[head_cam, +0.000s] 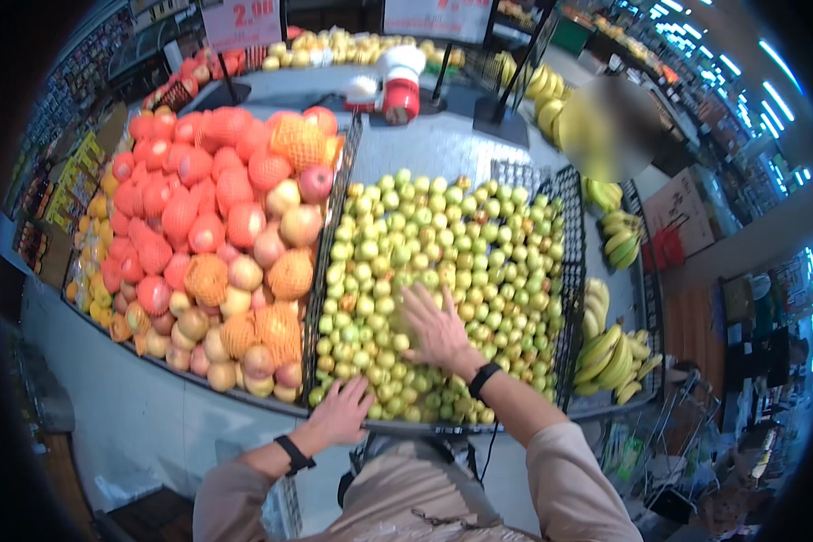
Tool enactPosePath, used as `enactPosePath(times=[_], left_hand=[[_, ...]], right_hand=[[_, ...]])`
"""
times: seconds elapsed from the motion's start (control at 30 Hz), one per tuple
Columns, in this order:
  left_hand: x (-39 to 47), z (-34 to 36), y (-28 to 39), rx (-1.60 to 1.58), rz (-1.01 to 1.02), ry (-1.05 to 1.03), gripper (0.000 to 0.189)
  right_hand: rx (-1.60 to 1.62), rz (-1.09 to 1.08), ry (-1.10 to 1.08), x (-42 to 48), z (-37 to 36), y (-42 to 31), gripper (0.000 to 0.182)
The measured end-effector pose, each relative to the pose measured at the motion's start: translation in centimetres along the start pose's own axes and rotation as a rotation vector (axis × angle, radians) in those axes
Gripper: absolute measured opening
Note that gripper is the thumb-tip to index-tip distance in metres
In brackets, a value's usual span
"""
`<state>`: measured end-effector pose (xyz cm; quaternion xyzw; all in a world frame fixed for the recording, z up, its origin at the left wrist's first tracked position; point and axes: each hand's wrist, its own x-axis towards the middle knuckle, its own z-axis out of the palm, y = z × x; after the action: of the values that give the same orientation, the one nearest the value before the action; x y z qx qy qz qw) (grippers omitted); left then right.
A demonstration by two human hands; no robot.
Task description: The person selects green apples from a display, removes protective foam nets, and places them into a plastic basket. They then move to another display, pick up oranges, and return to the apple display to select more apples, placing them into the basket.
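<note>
A wide bed of small green jujubes (440,251) fills the middle section of the display, some with brown patches. My right hand (440,332) lies palm down on them near the centre, its fingers spread and nothing visibly gripped. At the front left corner of the bed, my left hand (342,410) rests on the display's rim, its fingertips touching the nearest fruit. What lies under either palm is hidden. A black lattice divider (570,271) borders the jujubes on the right, and a dark divider (322,271) separates them from the apples.
Apples (247,274), many in red or orange foam nets, are heaped to the left. Bananas (606,359) line the right side. A red-and-white container (401,85) stands behind, near price signs (242,24) on posts. A blurred person (613,129) is beyond the bananas.
</note>
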<state>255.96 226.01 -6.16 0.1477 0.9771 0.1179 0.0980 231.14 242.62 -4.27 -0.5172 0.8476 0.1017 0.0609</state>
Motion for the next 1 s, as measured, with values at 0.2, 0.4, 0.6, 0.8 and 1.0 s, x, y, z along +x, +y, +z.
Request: enactPosePath(times=[0.2, 0.4, 0.6, 0.8, 1.0], left_hand=[[0.3, -0.5, -0.1, 0.106, 0.071, -0.028, 0.076], [0.2, -0.5, -0.3, 0.056, 0.104, -0.001, 0.076], [-0.1, -0.4, -0.2, 0.091, 0.097, -0.007, 0.076], [0.1, -0.1, -0.4, 0.004, 0.090, -0.010, 0.077], [0.0, -0.6, -0.4, 0.051, 0.089, -0.040, 0.076]], right_hand=[[0.069, 0.197, 0.120, -0.1, -1.1, 4.7, 0.105], [0.059, 0.223, 0.102, 0.2, -1.5, 2.1, 0.092], [0.132, -0.192, 0.062, 3.7, -2.3, -5.6, 0.081], [0.118, -0.382, 0.071, 4.4, -1.4, -7.4, 0.095], [0.007, -0.320, 0.086, 6.1, -2.0, -5.6, 0.104]])
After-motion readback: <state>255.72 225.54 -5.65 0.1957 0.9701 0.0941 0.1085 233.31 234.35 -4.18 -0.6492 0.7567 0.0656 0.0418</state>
